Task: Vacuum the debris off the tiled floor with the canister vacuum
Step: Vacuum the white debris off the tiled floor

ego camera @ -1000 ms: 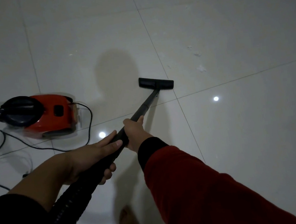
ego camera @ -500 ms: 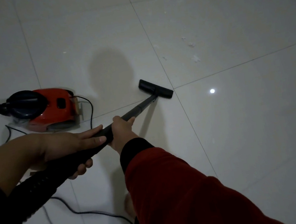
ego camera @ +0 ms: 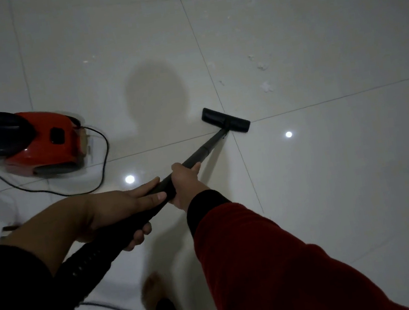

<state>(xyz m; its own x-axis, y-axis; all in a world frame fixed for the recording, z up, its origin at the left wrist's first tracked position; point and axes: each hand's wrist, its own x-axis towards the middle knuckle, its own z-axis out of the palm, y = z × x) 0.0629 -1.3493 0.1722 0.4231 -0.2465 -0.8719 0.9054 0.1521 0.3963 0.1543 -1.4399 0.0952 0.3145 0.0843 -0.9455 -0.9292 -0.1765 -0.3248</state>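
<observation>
The black vacuum wand [ego camera: 205, 149] runs from my hands to the flat floor nozzle [ego camera: 225, 120], which rests on the white tiled floor [ego camera: 346, 173] at a grout crossing. My right hand [ego camera: 188, 184] is closed around the wand's middle. Behind it, my left hand [ego camera: 123, 206] grips the handle where the ribbed hose [ego camera: 82, 268] begins. The red and black canister [ego camera: 29, 143] sits at the left. White debris bits [ego camera: 266, 87] lie beyond the nozzle to the upper right, apart from it.
The black power cord [ego camera: 102, 154] loops on the floor beside the canister and trails past my bare foot [ego camera: 153, 292] at the bottom. More small debris specks [ego camera: 252, 0] lie farther away. Two ceiling-light reflections show on the tiles.
The nozzle has been pulled back toward me and turned slightly, ending on the grout crossing. Both hands kept their grip on the wand. The view shifted a little.
</observation>
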